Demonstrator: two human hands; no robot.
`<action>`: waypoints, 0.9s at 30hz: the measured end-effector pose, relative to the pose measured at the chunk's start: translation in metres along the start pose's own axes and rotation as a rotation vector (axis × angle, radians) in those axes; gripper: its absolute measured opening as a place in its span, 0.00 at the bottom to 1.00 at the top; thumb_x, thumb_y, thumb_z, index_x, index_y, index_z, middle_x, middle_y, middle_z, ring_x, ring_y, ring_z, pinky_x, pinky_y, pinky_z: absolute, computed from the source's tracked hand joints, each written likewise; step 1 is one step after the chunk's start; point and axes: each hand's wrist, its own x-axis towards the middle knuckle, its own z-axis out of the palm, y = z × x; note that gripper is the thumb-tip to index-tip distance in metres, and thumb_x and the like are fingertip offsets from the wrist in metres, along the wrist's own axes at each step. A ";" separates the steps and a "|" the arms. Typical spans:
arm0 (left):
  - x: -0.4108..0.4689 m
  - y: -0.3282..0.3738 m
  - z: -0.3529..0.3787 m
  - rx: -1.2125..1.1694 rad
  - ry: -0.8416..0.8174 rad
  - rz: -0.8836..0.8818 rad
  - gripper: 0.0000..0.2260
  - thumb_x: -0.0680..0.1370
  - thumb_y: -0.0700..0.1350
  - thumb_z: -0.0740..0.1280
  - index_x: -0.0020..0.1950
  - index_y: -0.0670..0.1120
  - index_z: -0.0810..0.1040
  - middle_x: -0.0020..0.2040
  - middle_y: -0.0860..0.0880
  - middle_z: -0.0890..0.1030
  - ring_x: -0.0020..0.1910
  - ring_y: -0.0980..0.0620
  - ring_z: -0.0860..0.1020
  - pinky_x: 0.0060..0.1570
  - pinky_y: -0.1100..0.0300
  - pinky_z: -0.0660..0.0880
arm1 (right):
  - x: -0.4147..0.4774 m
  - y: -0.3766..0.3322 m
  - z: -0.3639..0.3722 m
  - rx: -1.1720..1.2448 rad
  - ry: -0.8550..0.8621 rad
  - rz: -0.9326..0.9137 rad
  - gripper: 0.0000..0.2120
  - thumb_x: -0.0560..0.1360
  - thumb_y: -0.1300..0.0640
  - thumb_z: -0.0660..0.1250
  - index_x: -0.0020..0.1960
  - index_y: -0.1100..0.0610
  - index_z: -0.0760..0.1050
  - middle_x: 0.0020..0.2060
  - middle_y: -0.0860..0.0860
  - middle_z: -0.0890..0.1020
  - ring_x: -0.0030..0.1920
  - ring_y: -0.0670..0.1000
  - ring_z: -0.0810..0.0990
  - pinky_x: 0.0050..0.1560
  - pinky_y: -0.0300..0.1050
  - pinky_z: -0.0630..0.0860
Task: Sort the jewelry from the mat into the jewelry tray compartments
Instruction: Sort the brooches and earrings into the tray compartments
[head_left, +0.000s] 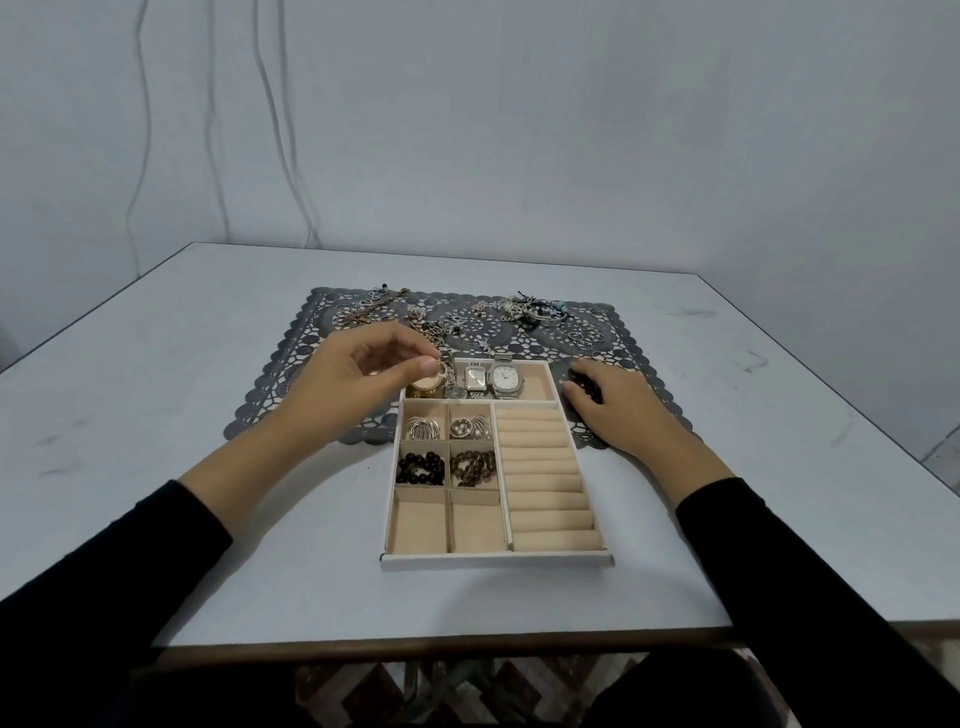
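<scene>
One grey table (156, 415), dark mat (524, 338), pale wall (519, 130)

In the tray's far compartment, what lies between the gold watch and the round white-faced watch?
A small dark-faced watch and a rectangular silver watch, side by side, shown in the head view.

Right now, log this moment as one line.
left hand pinches gold watch at tray far compartment | right hand on dark beads on mat, grip unclear | loose jewelry on mat's far edge
</scene>
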 end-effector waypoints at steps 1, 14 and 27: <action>0.000 0.000 -0.001 0.008 -0.042 -0.009 0.08 0.72 0.45 0.72 0.49 0.45 0.83 0.43 0.49 0.85 0.45 0.51 0.83 0.48 0.63 0.79 | 0.000 0.000 0.000 0.003 0.000 0.001 0.16 0.80 0.50 0.60 0.63 0.56 0.74 0.55 0.53 0.81 0.53 0.52 0.77 0.46 0.39 0.65; -0.006 0.001 -0.018 0.362 -0.253 0.013 0.03 0.74 0.45 0.73 0.47 0.53 0.84 0.42 0.60 0.85 0.47 0.59 0.82 0.50 0.71 0.73 | -0.001 -0.003 -0.002 0.014 0.004 -0.007 0.17 0.80 0.51 0.60 0.65 0.57 0.73 0.58 0.53 0.80 0.56 0.52 0.76 0.49 0.38 0.65; -0.006 0.000 -0.013 0.508 -0.287 0.148 0.05 0.73 0.48 0.74 0.48 0.55 0.86 0.39 0.65 0.82 0.43 0.59 0.82 0.46 0.62 0.77 | 0.001 -0.002 0.000 0.008 0.006 -0.011 0.19 0.80 0.51 0.61 0.67 0.58 0.72 0.61 0.54 0.79 0.60 0.54 0.76 0.55 0.41 0.68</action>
